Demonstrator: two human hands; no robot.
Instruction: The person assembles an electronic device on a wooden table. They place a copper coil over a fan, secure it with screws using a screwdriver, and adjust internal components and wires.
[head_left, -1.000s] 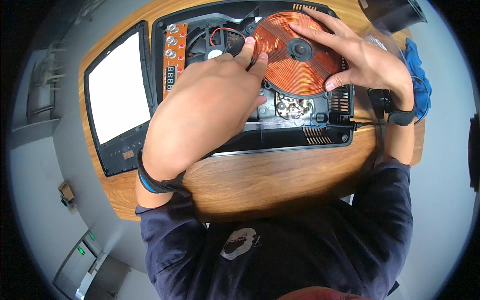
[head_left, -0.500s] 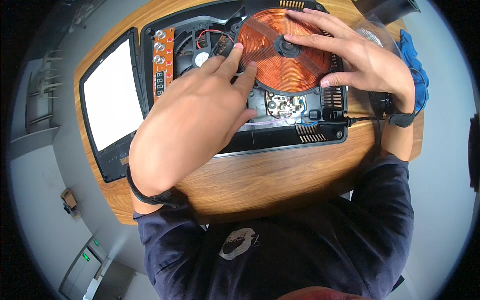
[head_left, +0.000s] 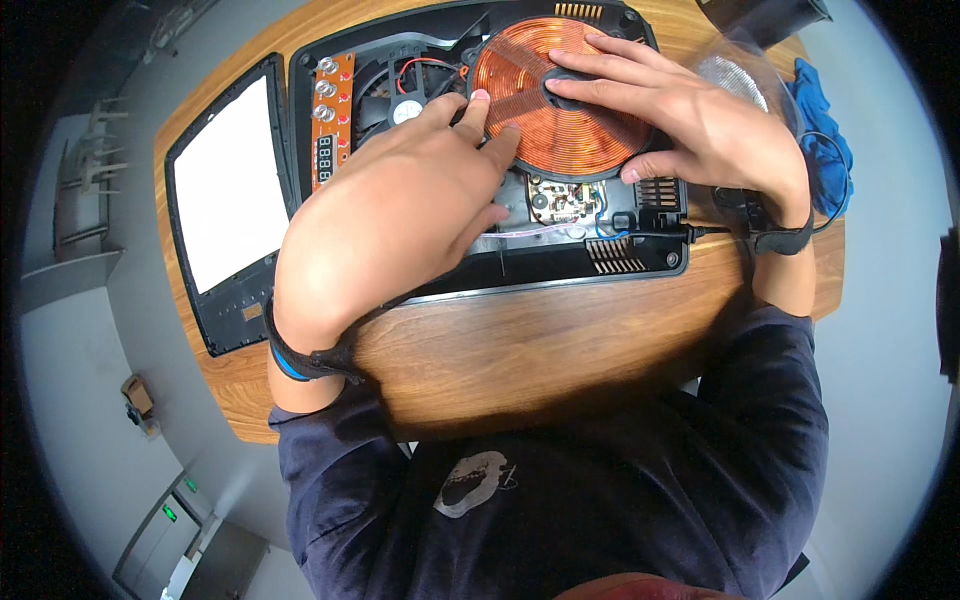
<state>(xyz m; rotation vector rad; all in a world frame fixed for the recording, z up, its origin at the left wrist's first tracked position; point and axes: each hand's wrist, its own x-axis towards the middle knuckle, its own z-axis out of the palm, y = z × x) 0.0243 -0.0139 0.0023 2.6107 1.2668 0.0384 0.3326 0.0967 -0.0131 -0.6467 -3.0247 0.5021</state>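
Observation:
An induction coil (head_left: 510,72), a round disc of copper-coloured windings with a dark hub, lies over the right part of an opened black cooktop housing (head_left: 440,285). My right hand (head_left: 690,115) rests across the coil with its fingers stretched over the hub, its thumb at the lower right rim. My left hand (head_left: 400,190) reaches over the housing, fingers apart, one fingertip at the coil's left rim. Partly covered by this hand is a black fan (head_left: 375,100) with red and black wires. Below the coil, part of a circuit board (head_left: 568,203) shows.
An orange control board (head_left: 330,120) with a digit display sits at the housing's left side. Further left lies a black-framed white panel (head_left: 225,190). A power cord (head_left: 710,230) leaves the housing on the right, near a blue cloth (head_left: 825,150). All rest on a wooden table (head_left: 530,350).
My right fingers have slid a little to the left across the coil's hub and lie closer together. My left fingers stay by the coil's rim. The view has shifted slightly.

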